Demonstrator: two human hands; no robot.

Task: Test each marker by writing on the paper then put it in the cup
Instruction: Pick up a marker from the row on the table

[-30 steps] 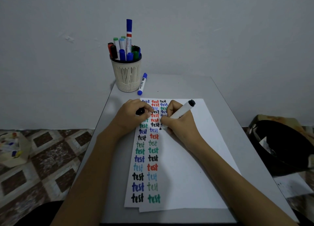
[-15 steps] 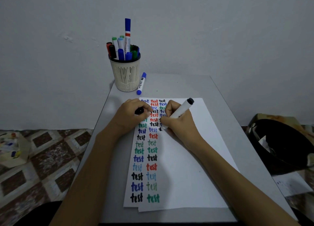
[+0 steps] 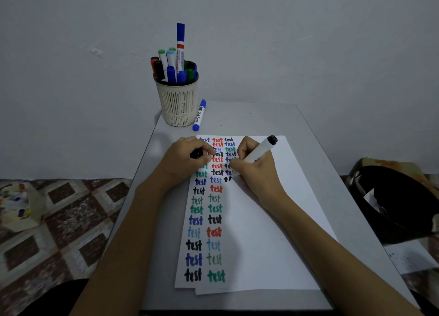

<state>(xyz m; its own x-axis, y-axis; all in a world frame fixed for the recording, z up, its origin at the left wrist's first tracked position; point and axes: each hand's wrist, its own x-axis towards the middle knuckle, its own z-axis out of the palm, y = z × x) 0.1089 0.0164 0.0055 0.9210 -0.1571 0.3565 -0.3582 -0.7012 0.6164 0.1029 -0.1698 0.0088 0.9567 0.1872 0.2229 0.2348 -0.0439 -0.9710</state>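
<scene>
Looks nearly done: cup (image 3: 177, 106) at paper's (image 3: 249, 256) 11 o'clock is packed w/ markers; one blue marker (image 3: 199, 115) lies just beside it at 4 o'clock, prob. untested. R hand (image 3: 259, 170) grips black marker (image 3: 257, 152), tip on paper mid-word; L hand (image 3: 185, 161) pinches its cap (image 3: 196, 154).

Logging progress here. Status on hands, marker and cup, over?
Right hand grips black marker, tip on paper, third column. Left hand pinches black cap. Cup crowded with markers; blue marker lies beside it, route open.
</scene>
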